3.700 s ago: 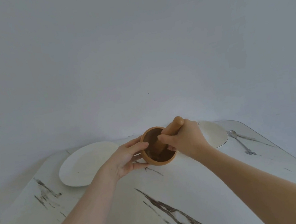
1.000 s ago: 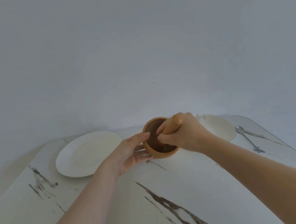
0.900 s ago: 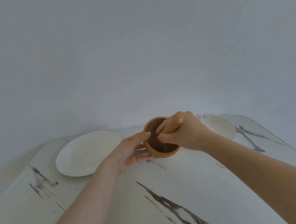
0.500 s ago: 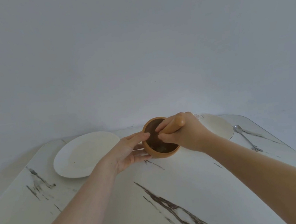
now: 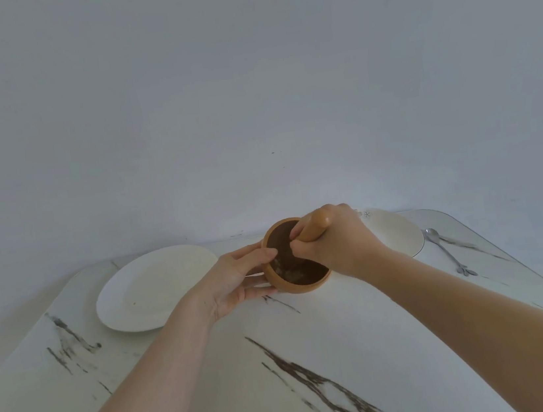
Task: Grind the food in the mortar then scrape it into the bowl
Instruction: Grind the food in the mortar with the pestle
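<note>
A brown wooden mortar [image 5: 303,286] stands on the marble table near its far edge, with pale crushed food [image 5: 292,272] in its dark hollow. My left hand [image 5: 238,279] holds the mortar's left side, thumb over the rim and fingers round the wall. My right hand [image 5: 333,242] grips the wooden pestle [image 5: 316,226], whose lower end goes down into the mortar and is hidden by my fingers. A white bowl [image 5: 401,233] sits just behind my right hand, partly covered by it.
A white plate [image 5: 153,287] lies to the left of the mortar. A metal spoon [image 5: 443,249] and a second utensil [image 5: 468,245] lie at the far right by the table's rounded corner. A plain wall rises right behind the table [image 5: 283,359].
The pestle's top has dropped and tilted over the last seconds as my right hand works it in the mortar. My left hand keeps its hold. The view has shifted slightly.
</note>
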Available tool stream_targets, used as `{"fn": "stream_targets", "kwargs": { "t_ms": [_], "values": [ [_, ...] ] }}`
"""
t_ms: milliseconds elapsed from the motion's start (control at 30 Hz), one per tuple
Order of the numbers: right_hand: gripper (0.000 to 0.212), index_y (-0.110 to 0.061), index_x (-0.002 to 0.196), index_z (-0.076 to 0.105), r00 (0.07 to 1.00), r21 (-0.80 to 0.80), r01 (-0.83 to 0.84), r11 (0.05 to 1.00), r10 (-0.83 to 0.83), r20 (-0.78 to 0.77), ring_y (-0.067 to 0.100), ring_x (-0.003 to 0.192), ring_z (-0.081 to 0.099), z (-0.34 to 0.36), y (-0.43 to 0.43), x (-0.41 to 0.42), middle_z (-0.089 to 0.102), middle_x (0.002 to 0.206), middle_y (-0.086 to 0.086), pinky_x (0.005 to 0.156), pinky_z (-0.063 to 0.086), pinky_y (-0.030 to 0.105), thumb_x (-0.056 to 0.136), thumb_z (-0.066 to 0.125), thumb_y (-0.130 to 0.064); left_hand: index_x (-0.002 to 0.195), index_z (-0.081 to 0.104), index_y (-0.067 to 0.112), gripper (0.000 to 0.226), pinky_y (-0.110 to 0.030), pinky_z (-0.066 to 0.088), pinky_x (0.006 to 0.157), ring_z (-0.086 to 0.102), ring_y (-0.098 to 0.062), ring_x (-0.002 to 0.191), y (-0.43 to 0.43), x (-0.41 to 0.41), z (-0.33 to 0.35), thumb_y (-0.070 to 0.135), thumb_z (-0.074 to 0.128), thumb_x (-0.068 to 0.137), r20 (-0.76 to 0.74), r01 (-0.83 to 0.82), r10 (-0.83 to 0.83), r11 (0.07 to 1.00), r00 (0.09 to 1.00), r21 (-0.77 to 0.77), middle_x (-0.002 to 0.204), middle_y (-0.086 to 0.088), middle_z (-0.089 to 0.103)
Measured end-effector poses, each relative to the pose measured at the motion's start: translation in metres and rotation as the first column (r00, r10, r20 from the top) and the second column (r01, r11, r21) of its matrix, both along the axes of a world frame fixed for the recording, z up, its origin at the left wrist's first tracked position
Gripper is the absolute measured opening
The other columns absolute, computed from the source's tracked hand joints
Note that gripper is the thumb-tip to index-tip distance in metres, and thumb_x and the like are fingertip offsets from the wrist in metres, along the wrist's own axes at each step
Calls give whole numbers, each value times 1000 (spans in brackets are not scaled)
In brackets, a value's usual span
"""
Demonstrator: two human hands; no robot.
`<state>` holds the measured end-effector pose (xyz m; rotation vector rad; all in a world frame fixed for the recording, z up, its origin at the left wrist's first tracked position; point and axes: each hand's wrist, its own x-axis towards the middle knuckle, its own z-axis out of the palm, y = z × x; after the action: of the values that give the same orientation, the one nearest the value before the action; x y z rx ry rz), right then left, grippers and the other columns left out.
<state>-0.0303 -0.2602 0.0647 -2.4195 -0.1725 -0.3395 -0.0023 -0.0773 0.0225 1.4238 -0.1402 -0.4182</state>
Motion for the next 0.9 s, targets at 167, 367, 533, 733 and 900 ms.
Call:
{"fn": "stream_targets", "kwargs": {
  "t_ms": [167,367,533,733,900],
  "values": [
    [25,-13,88,74,997,-51,79,996,-80,-20,20,80,69,2,5,-1,74,88,4,73,60,37,74,65,-31,101,73,20,16,-32,60,72,74,-22,85,0,-2,0,17,66,87,2,8,-8,1000,1000,4,92,-6,77],
    [24,-8,88,67,994,38,102,994,-100,-52,25,72,71,5,5,-6,74,88,7,71,61,40,74,66,-27,102,72,18,18,-34,60,73,73,-22,85,0,-2,0,19,69,84,-25,-9,9,1000,1000,-2,91,-7,77],
    [14,-8,76,60,985,179,134,975,-112,-132,28,68,73,9,1,-10,73,73,11,68,61,36,74,65,-21,100,72,10,32,-36,60,76,71,-28,94,0,-1,-7,29,74,75,-80,-74,71,997,994,-33,99,-16,75],
    [17,-14,64,51,985,207,123,971,-93,-146,21,57,70,11,5,-16,70,61,10,55,51,22,76,62,-17,107,67,10,37,-39,60,79,70,-31,99,-3,0,-10,34,72,80,-133,-123,116,991,984,-46,107,-20,72],
    [12,-6,67,56,993,203,72,977,-52,-106,26,62,73,6,10,-14,72,65,13,61,58,31,75,61,-14,112,66,8,42,-40,60,79,71,-31,99,-3,0,-12,35,70,81,-138,-125,116,990,984,-62,107,-20,72]
  ]
}}
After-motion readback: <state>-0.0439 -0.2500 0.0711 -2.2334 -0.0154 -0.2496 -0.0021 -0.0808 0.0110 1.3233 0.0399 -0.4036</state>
